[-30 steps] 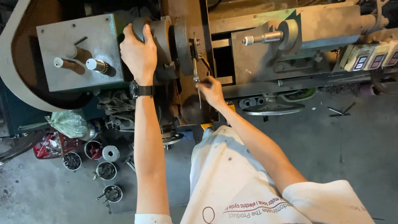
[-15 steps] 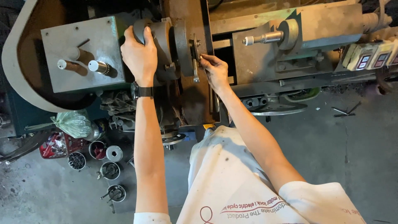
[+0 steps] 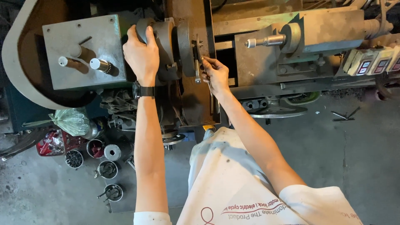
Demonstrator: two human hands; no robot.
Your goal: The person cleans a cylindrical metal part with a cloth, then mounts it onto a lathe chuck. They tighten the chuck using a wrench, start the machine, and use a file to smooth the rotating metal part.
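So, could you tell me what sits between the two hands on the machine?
In the head view, the grey chuck and its round plate lie between the left hand and right hand.

The lathe chuck [image 3: 160, 48] is a grey, worn metal cylinder lying on its side, axis running left to right, gripped at its 9 o'clock end. At its 3 o'clock face stands a thin, upright metal tool bit [image 3: 197, 66], pinched at mid-height.

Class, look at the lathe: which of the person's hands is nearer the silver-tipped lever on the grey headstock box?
Left. The left hand grips the chuck just beside the lever; the right hand works beyond the chuck.
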